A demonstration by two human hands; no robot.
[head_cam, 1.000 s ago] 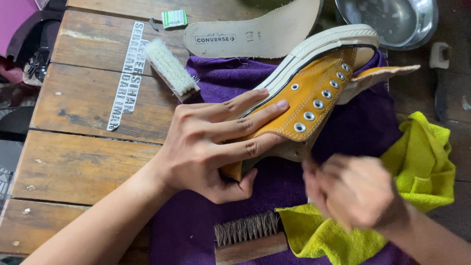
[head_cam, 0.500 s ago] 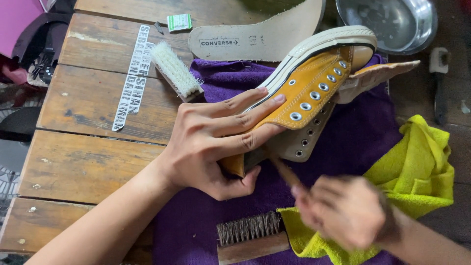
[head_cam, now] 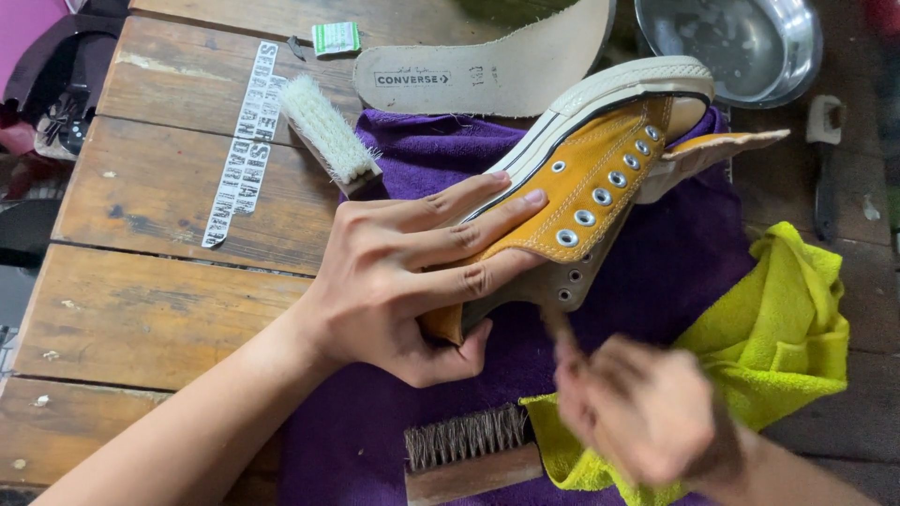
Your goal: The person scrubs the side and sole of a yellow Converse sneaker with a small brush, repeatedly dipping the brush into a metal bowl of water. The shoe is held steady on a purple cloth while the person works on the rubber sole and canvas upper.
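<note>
Bare wooden worktop (head_cam: 159, 309) lies open on the left. The purple cloth (head_cam: 675, 272) is crowded: a dark-bristled wooden brush (head_cam: 469, 450) near, a crumpled yellow cloth (head_cam: 787, 328) right, a white-bristled brush (head_cam: 328, 136) and beige insole (head_cam: 487, 70) behind.

There is a single view, taken from the person's head and pointing steeply down, nearly straight onto the wooden table (head_cam: 169, 197); it sits close, so the planks fill the picture from the left edge across to the right, and the table's far edge is cut off at the top; the left hand (head_cam: 403, 272) comes in from the bottom left corner with its forearm, and the right hand (head_cam: 637, 412) from the bottom right, blurred; the mustard sneaker (head_cam: 600, 178) lies near the middle of the frame, over the purple cloth (head_cam: 675, 281); no second view is present, so nothing is shared.
</note>
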